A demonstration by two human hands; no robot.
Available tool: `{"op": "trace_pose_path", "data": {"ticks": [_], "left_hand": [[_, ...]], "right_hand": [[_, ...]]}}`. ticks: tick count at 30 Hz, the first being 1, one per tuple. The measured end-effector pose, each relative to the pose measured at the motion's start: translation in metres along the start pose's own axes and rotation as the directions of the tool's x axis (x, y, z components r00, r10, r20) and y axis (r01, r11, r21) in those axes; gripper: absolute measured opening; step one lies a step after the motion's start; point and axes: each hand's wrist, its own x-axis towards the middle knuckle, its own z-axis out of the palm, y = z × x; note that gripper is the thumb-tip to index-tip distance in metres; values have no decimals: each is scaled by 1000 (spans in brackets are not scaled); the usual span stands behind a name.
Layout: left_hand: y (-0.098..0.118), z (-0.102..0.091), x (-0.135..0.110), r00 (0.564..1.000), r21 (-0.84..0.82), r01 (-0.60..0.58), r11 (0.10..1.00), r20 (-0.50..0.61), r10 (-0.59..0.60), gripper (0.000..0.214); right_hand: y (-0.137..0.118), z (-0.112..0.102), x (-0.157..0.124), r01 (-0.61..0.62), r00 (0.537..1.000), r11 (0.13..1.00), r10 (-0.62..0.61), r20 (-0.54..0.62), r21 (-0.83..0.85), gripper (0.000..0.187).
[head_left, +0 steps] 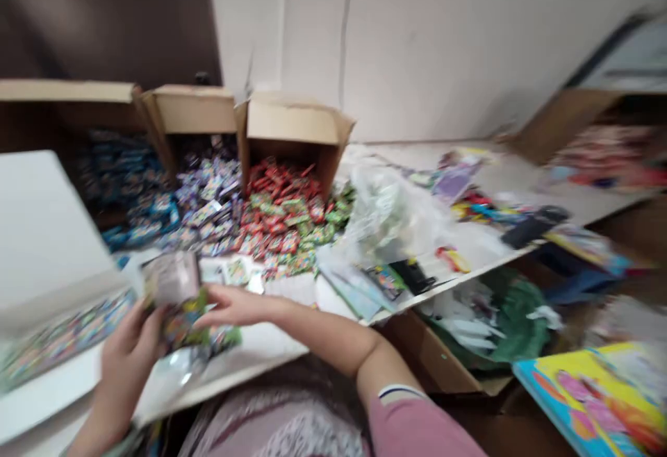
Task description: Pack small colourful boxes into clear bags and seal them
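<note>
My left hand [130, 346] is closed on the lower left of a printed packet [174, 280], which has a pale grey upper panel and a colourful lower part. At the packet's right edge is my right hand [237, 305], its thumb and index finger apart; blur hides whether they touch it. Several small colourful packets [224, 337] and a shiny clear wrapper [182, 365] lie on the table below. On the left, an open white box [52, 224] holds rows of small colourful packets [67, 339].
Tilted cardboard boxes [292, 120] at the back spill blue, purple, red and green small packets [284, 217]. A clear plastic bag [390, 214] sits to their right, near a black tape-dispenser-like object [536, 226]. Below the table's edge is a carton [442, 353] with green plastic.
</note>
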Motion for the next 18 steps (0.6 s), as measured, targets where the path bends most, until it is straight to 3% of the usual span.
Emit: {"op": "trace_pose_path", "data": {"ticks": [1,2,3,6,9,14,18], "left_hand": [[9,4,0,994,-73,91,993,-48,-95,22],[16,11,1,986,-190,141,972,-66,-156,27],[20,18,4,980,-339,193,921,15,-199,31],[18,36,5,938,-697,329,637,162,-307,45],[9,46,-12,898,-791,389,473,211,-386,52],[-4,50,-41,835,-744,525,414,356,-419,55],[-12,48,-32,872,-746,449,492,246,-422,51]], "right_hand": [[12,6,2,-38,999,996,39,-15,81,32],[22,11,3,-47,993,988,62,-100,146,22],[31,14,5,-55,978,978,93,-187,199,18],[45,15,2,-119,961,919,202,-190,376,25],[48,14,-9,-195,957,890,264,-118,413,37],[63,27,-33,-258,937,902,321,-137,347,46],[75,38,-45,-311,926,874,367,-87,374,47]]}}
